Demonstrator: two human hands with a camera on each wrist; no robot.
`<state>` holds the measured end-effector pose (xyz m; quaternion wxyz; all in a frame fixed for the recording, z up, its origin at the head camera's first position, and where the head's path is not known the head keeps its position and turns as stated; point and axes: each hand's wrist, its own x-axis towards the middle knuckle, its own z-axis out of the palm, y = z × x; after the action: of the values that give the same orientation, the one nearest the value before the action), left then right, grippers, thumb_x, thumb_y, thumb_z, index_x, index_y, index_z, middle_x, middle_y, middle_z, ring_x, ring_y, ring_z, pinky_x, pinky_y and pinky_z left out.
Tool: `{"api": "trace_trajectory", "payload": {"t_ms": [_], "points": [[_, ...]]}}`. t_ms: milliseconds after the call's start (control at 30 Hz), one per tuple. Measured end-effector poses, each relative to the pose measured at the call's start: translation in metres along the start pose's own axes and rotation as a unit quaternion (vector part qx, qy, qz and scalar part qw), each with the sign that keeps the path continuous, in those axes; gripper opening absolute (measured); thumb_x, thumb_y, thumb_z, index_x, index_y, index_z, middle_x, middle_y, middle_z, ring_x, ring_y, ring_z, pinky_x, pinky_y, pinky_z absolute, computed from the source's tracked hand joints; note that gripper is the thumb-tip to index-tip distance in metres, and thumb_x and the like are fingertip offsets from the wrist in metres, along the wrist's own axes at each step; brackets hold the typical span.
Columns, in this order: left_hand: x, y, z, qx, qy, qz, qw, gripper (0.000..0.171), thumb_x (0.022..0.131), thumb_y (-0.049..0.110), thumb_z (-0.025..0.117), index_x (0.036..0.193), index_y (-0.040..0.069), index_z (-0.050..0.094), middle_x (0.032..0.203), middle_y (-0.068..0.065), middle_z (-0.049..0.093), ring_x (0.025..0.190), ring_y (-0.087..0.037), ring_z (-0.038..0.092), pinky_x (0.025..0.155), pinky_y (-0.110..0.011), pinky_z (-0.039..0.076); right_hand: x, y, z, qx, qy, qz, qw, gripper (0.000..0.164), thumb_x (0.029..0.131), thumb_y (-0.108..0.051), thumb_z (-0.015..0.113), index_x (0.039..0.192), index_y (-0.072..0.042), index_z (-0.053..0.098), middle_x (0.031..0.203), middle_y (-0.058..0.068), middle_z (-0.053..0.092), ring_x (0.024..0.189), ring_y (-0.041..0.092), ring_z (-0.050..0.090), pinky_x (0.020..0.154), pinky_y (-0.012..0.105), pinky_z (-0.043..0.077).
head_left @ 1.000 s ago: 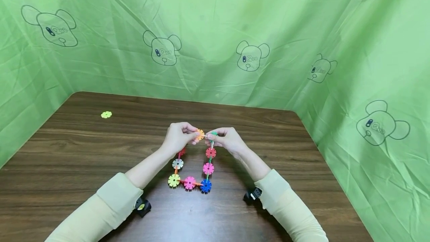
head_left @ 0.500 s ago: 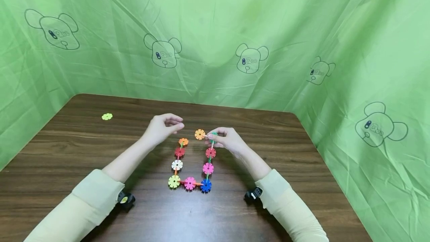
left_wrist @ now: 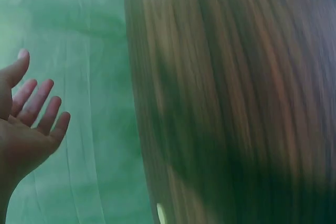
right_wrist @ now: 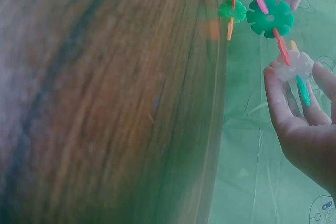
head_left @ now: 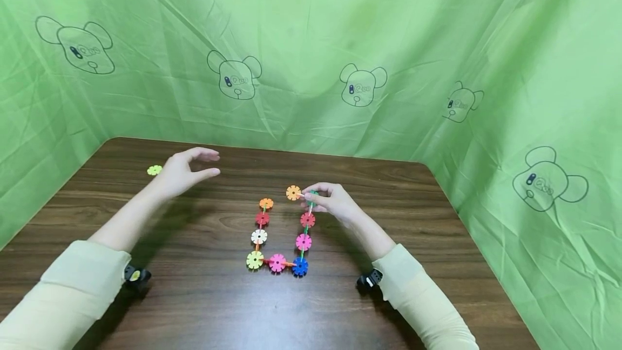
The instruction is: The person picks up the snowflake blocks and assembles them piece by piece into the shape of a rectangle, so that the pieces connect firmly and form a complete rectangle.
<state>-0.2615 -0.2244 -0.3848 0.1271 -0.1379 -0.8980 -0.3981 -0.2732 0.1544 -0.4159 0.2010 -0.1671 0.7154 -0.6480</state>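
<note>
My right hand (head_left: 335,202) pinches a white snowflake disc (right_wrist: 295,66) between thumb and fingers. It belongs to a chain of slotted, flower-shaped plastic discs, standing edge-on and flat by turns. Beside the fingertips are a green disc (head_left: 313,197) and, at the chain's end, a light orange disc (head_left: 293,193). From there the chain runs past a blue disc (head_left: 300,267) and a yellow-green corner disc (head_left: 255,260) to an orange disc (head_left: 266,203), in a U with its gap at the back. My left hand (head_left: 187,170), fingers spread and holding nothing, is over the table's back left.
A loose yellow-green disc (head_left: 154,170) lies on the brown wooden table (head_left: 389,204), just left of my left hand. Green cloth (head_left: 301,26) with bear-head drawings hangs behind and along both sides of the table.
My left hand has let go of the light orange disc and moved left toward the loose disc, its fingers spreading. My right hand keeps its pinch, shifting slightly.
</note>
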Motion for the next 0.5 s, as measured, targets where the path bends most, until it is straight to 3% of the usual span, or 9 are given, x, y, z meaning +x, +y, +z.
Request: {"api": "trace_trajectory", "payload": {"t_ms": [233, 500], "points": [[0.0, -0.038, -0.037, 0.05, 0.016, 0.017, 0.9985, 0.053, 0.083, 0.033, 0.073, 0.128, 0.013, 0.055, 0.126, -0.01, 0.06, 0.118, -0.032, 0.05, 0.099, -0.053, 0.034, -0.002, 0.001, -0.004, 0.003, 0.004, -0.003, 1.0, 0.029, 0.09, -0.014, 0.064, 0.112, 0.005, 0.062, 0.117, 0.032, 0.059, 0.107, 0.05, 0.055, 0.081, 0.035, 0.056], [-0.014, -0.084, -0.059, 0.082, -0.005, -0.047, 0.9955, 0.067, 0.083, 0.041, 0.07, 0.138, 0.012, 0.045, 0.138, -0.019, 0.047, 0.125, -0.045, 0.04, 0.096, -0.061, 0.031, -0.003, 0.002, -0.006, -0.002, 0.005, -0.006, 1.0, 0.028, 0.09, -0.013, 0.064, 0.111, 0.005, 0.063, 0.112, 0.026, 0.064, 0.106, 0.051, 0.056, 0.081, 0.036, 0.056]]}}
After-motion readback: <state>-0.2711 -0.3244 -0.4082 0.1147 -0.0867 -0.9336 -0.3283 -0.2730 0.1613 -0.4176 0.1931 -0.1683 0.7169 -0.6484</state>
